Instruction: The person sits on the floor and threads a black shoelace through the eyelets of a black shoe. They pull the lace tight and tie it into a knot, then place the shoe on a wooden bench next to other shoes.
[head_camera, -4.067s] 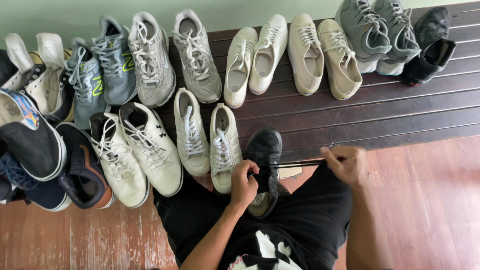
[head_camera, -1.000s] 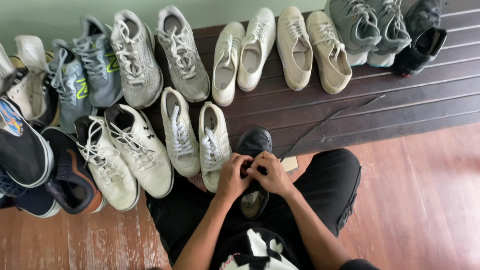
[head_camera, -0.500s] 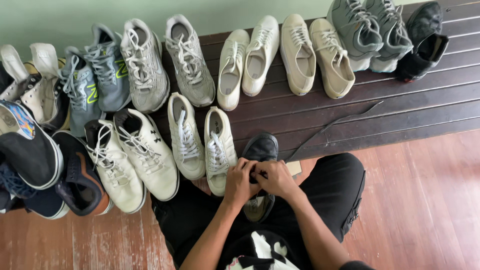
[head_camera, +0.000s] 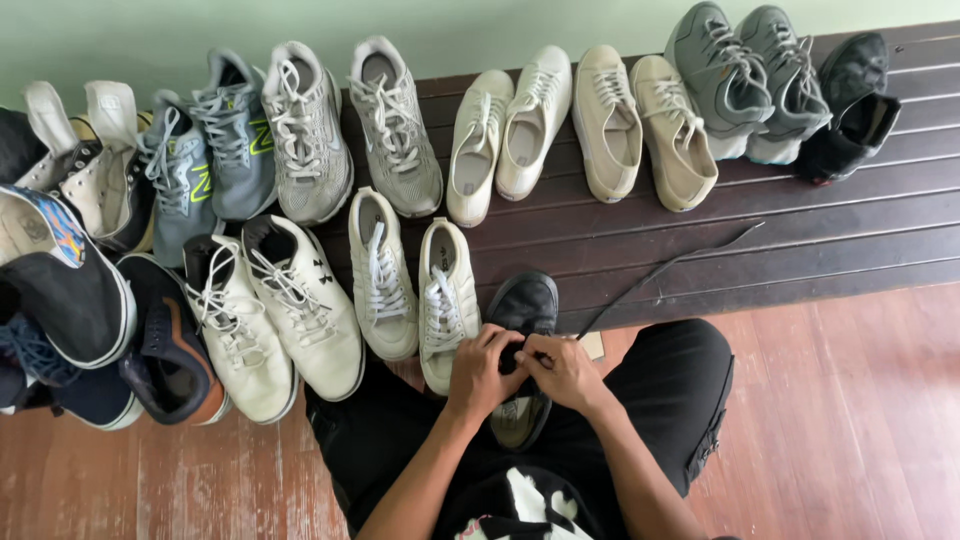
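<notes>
A black shoe (head_camera: 527, 305) rests with its toe on the edge of the dark wooden bench (head_camera: 800, 240) and its heel over my lap. My left hand (head_camera: 482, 368) and my right hand (head_camera: 562, 370) meet over the shoe's middle, fingers pinched at its lacing. A black lace (head_camera: 668, 268) runs from under my right hand up and to the right across the bench slats. I cannot see the lace holes; my fingers cover them.
Several pairs of shoes line the bench: white sneakers (head_camera: 410, 285) just left of my hands, cream pairs (head_camera: 580, 125), grey trainers (head_camera: 745, 75), another black shoe (head_camera: 850, 100) far right, dark shoes (head_camera: 70, 300) piled left. Reddish wooden floor (head_camera: 850, 420) lies right of my black-trousered knee.
Four seconds ago my right hand pulled the lace taut to the right; now both hands are together on the shoe and the lace lies slack across the bench.
</notes>
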